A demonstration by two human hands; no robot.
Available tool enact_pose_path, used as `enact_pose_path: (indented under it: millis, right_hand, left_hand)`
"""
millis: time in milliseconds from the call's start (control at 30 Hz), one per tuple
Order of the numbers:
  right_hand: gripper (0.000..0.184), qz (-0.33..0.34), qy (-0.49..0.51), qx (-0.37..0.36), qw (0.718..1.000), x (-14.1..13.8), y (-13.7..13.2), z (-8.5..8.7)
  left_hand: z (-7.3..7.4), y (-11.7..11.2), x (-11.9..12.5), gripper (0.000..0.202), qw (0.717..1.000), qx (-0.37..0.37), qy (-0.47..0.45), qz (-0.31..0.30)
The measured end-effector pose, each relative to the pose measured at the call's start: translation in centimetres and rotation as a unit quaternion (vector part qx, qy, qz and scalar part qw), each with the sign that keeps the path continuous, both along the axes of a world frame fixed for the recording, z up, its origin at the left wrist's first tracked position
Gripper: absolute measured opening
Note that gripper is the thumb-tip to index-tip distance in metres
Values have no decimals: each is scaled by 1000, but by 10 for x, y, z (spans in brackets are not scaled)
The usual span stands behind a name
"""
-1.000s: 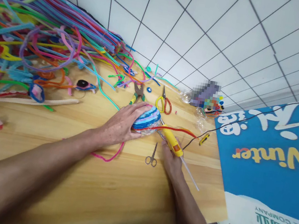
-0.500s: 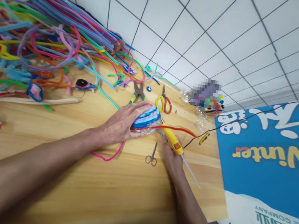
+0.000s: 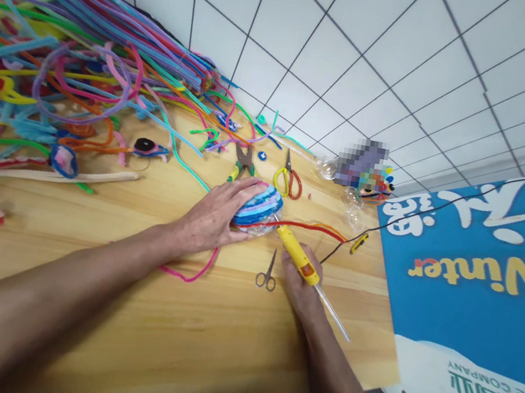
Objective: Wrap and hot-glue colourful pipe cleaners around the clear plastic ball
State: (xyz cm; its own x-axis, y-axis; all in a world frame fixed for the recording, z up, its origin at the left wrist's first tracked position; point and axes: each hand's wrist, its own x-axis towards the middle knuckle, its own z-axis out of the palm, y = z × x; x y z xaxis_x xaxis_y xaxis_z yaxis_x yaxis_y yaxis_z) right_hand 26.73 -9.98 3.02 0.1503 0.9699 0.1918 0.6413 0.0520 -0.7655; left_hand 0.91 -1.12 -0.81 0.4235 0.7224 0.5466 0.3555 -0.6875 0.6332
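My left hand [image 3: 218,214] is wrapped round a clear ball [image 3: 259,206] partly covered with blue, pink and purple pipe cleaners. Red and orange pipe cleaners [image 3: 310,227] trail from the ball to the right. In my right hand [image 3: 302,275] is a yellow glue gun [image 3: 300,257], its nozzle at the ball's right side and a clear glue stick [image 3: 335,318] sticking out of its back. Fingers of the right hand are partly hidden behind the gun. Small scissors [image 3: 267,275] lie between my hands. A pink pipe cleaner [image 3: 190,277] lies below my left wrist.
Behind the ball lie pliers [image 3: 244,161] and red-and-yellow-handled scissors [image 3: 288,179]. Bundled and loose pipe cleaners [image 3: 92,38] heap up at the left. A yellow cutter [image 3: 359,243], a black cord [image 3: 416,213] and clear balls [image 3: 354,198] are at the right, beside a blue board [image 3: 472,274].
The glue gun has shifted slightly down and turned a little in my right hand, its nozzle still by the ball. My left hand and the ball have hardly moved.
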Motion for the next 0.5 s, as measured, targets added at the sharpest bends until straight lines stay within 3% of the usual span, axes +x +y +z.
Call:
enact_pose_path:
  millis: [267, 500]
  right_hand:
    - [17, 8, -53, -5, 999, 8, -2, -4]
    - [16, -7, 7, 16, 1000, 15, 7, -12]
  left_hand:
    - [-1, 0, 1, 98, 1000, 6, -10, 2]
    - [-1, 0, 2, 96, 1000, 5, 8, 6]
